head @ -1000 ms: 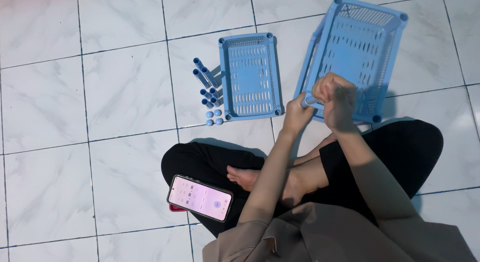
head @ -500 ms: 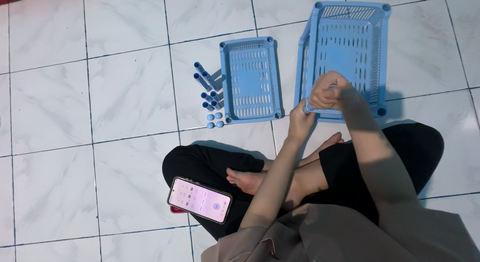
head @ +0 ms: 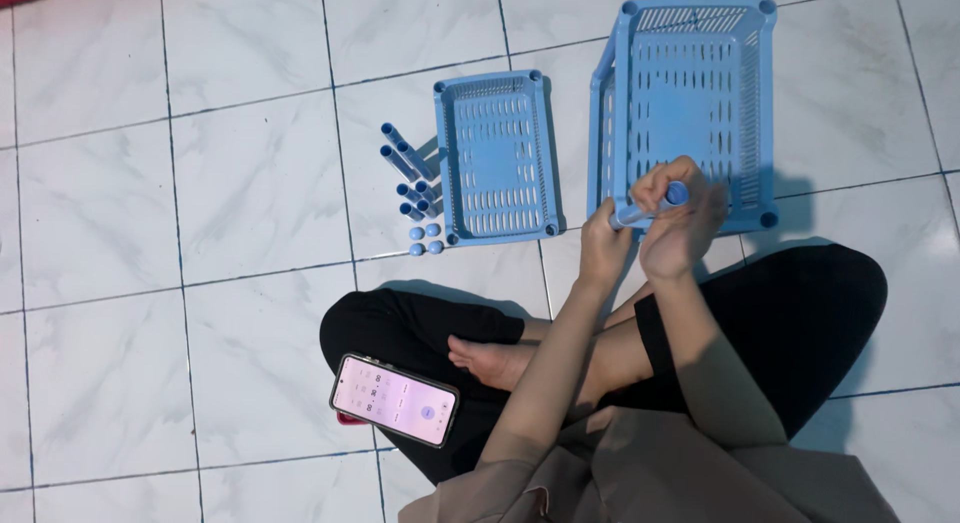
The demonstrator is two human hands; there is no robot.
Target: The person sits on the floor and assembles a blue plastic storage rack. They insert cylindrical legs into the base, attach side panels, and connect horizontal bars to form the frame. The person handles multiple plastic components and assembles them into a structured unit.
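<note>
Seated figure, legs crossed on a white tiled floor (head: pixel 150 203): the left hand (head: pixel 603 251) and right hand (head: pixel 680 221) both close around a short blue tube (head: pixel 650 207) held over the near edge of the large blue basket (head: pixel 690 93). Smaller blue basket (head: pixel 495 158), loose blue tubes (head: pixel 408 173) and caps lie to the left; a phone (head: pixel 395 400) rests on the knee.

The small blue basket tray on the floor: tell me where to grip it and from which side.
Grip the small blue basket tray by its long left rim, coming from above. It lies flat and open side up, so the raised rim is exposed. Stay clear of the loose blue tubes just beside that edge.
</note>
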